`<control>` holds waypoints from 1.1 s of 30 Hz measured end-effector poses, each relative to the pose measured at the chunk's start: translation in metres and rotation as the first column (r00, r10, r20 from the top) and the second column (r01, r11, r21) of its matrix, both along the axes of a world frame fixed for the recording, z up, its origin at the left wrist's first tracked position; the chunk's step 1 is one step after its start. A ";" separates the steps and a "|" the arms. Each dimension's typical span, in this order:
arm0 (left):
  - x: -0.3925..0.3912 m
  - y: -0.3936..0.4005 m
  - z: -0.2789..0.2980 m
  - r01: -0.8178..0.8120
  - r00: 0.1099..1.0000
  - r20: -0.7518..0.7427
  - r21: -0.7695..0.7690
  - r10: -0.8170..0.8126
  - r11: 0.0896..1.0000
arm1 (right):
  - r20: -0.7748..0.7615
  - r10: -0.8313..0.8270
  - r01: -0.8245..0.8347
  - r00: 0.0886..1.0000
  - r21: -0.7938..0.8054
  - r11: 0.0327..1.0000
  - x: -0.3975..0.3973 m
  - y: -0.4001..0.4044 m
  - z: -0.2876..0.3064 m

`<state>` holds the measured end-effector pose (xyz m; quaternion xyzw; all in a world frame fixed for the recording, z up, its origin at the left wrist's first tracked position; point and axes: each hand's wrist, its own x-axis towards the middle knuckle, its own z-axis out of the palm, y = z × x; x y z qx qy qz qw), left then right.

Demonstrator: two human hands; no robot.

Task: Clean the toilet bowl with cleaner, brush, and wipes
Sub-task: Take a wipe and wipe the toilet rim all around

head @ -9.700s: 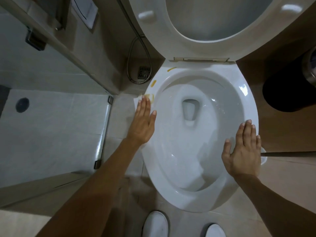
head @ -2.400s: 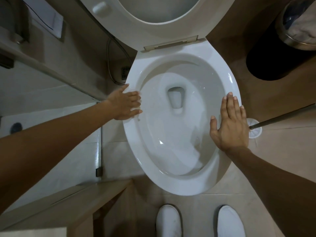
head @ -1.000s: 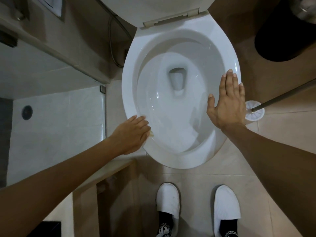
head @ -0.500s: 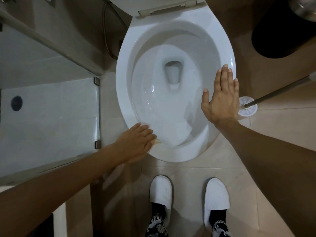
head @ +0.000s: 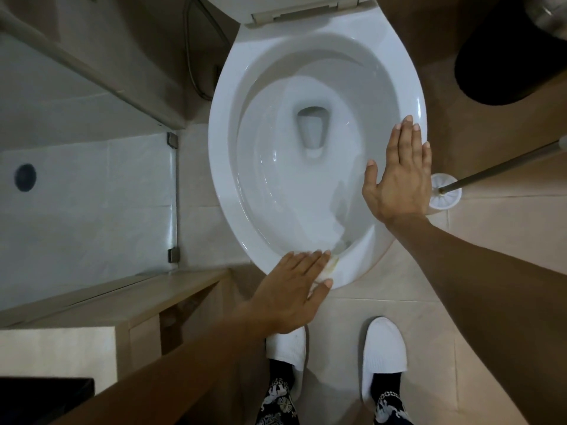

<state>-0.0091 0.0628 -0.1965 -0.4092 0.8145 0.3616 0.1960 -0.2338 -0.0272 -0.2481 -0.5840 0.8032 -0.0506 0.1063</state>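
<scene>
The white toilet bowl (head: 221,154) fills the middle of the head view, its seat and lid raised at the top. My left hand (head: 291,289) lies flat, fingers straight, on the front rim and presses a white wipe (head: 329,269), of which only a yellow-stained edge shows beyond the fingertips. My right hand (head: 399,176) rests flat on the right rim with fingers straight. A toilet brush stands in its white holder (head: 446,194) just right of the bowl, its metal handle (head: 503,167) slanting up to the right.
A dark round bin (head: 515,56) stands at the top right. A glass shower partition (head: 175,197) and shower floor lie left, with a beige ledge (head: 122,296) at lower left. My two white slippers (head: 383,354) stand on the tiled floor below the bowl.
My left hand has slid with the wipe along the left rim from the back, round to the front edge. My right hand has stayed flat on the right rim.
</scene>
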 end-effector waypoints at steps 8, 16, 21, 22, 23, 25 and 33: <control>0.031 0.019 -0.002 0.229 0.971 -0.006 -0.270 -0.240 0.935 | -0.001 -0.008 0.008 1.000 0.007 1.000 0.000 0.001 -0.001; 0.059 -0.002 -0.006 0.235 0.967 -0.019 -0.315 -0.253 0.920 | -0.002 -0.006 0.006 1.000 0.005 1.000 0.000 0.001 -0.001; 0.096 -0.033 -0.006 0.093 0.995 0.005 -0.326 -0.097 0.941 | -0.003 -0.006 0.006 1.000 -0.011 1.000 0.000 0.000 -0.003; 0.102 -0.041 -0.007 0.098 0.995 0.012 -0.331 -0.100 0.939 | -0.001 -0.008 0.008 1.000 -0.013 1.000 0.000 0.000 -0.004; 0.106 -0.048 -0.007 0.104 0.994 0.018 -0.335 -0.104 0.936 | 0.000 -0.010 0.010 1.000 -0.013 1.000 0.000 0.000 -0.004; 0.111 -0.063 -0.009 0.099 0.995 0.035 -0.348 -0.093 0.932 | -0.001 -0.013 0.013 1.000 -0.012 1.000 0.000 0.000 -0.004; 0.112 -0.146 -0.021 -0.073 0.996 0.014 -0.407 0.086 0.910 | 0.013 -0.025 0.025 1.000 -0.023 0.999 0.001 0.000 -0.003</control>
